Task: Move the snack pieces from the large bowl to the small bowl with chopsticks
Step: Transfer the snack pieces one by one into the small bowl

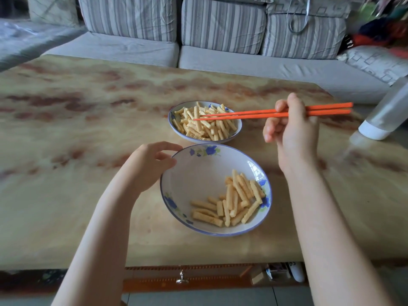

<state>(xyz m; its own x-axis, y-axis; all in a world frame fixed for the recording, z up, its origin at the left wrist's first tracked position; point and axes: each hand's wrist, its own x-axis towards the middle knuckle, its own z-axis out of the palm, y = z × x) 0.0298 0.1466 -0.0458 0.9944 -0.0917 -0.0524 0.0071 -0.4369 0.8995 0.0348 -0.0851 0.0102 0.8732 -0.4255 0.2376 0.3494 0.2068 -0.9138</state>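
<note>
My right hand [291, 131] gripping orange chopsticks [242, 114], tips left of it over the full small bowl [239, 127], my left hand [148, 166] loosely curled, fingertips [173, 161] touching the large bowl [198, 180], snack pieces [234, 202] inside

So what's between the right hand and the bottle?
Head view: just the chopsticks' back ends, held by the right hand, over bare table, short of the bottle.
</note>
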